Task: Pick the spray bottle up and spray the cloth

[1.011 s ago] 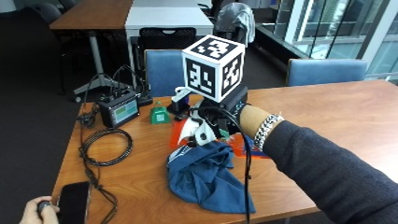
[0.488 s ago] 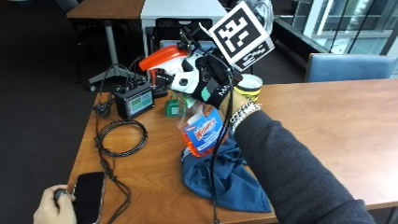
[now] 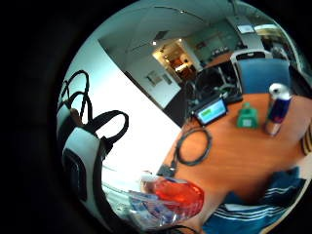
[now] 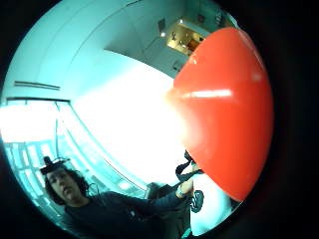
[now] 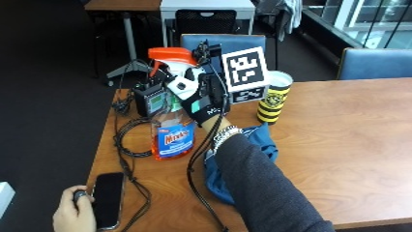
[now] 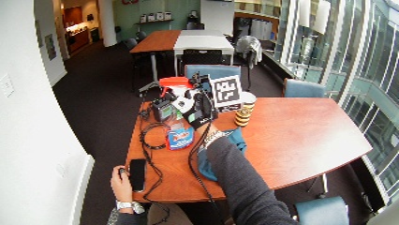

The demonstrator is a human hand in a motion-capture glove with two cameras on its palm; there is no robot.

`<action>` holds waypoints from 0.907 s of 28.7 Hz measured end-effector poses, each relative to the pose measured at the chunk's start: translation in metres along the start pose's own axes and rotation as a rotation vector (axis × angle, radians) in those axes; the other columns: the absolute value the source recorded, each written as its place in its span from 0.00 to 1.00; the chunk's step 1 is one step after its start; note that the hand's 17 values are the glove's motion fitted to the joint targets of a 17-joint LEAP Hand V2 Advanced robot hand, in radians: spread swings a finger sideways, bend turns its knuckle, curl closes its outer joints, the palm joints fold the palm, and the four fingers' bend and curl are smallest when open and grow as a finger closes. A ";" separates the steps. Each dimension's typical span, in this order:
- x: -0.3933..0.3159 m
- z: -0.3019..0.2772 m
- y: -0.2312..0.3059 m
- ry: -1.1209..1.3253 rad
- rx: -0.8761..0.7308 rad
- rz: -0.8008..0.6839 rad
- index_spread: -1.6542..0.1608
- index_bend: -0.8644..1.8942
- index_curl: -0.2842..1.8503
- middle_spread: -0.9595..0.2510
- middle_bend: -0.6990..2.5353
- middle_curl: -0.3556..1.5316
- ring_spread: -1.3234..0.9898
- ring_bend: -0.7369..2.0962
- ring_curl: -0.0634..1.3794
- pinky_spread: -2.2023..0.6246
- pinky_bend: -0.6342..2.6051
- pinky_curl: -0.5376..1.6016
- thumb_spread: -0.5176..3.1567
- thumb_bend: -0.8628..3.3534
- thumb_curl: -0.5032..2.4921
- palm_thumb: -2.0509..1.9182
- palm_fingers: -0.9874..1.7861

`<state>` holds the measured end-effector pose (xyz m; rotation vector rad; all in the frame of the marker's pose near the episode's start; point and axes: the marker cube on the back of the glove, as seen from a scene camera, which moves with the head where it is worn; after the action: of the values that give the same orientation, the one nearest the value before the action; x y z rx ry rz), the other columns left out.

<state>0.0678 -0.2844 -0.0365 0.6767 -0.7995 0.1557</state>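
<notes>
A: Spray bottle [image 5: 172, 121] first: where is it?

B: In the gloved right hand [image 5: 206, 99], lifted clear of the table [image 5: 334, 145]. The fingers curl round its neck just under the orange head [image 5: 169, 54].

A: Which way does it run?

B: Its long axis is close to upright, head on top, orange liquid and label at the low end. The nozzle juts out sideways, away from the palm and off toward the table's left edge.

A: What do the palm views add?

B: The thumb-side one is nearly filled by the orange head [image 4: 227, 109], with the person behind it. The little-finger one looks down past the bottle [image 3: 168, 197] at the striped blue cloth [image 3: 258, 207], which the outside view half hides under the forearm.

A: And beyond the hand?

B: Nearest, the cloth [image 5: 241, 164] lies on the wood below the wrist. Just past the knuckles stands a yellow and black cup [image 5: 273, 98]. The little-finger view alone shows a drinks can [image 3: 277, 108] and a small green object [image 3: 247, 117] farther out, beside a black device [image 3: 210, 111] with a lit screen.

A: The other hand?

B: Bare, well apart, resting by a phone [image 5: 106, 199] at the near edge.
</notes>
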 end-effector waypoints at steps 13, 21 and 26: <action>0.037 0.012 0.017 0.044 0.016 0.001 0.76 0.38 0.37 0.67 0.38 0.45 0.49 0.50 0.35 0.65 0.36 0.44 0.34 0.20 0.37 0.72 0.86; 0.037 0.015 0.014 0.097 0.055 -0.075 0.76 0.38 0.37 0.65 0.38 0.44 0.49 0.50 0.35 0.65 0.36 0.44 0.34 0.20 0.36 0.72 0.85; 0.039 0.015 0.019 0.185 0.135 -0.105 0.75 0.38 0.36 0.63 0.38 0.44 0.48 0.50 0.35 0.66 0.35 0.43 0.35 0.19 0.36 0.71 0.85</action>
<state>0.0787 -0.2831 0.0084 0.8174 -0.5777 0.1752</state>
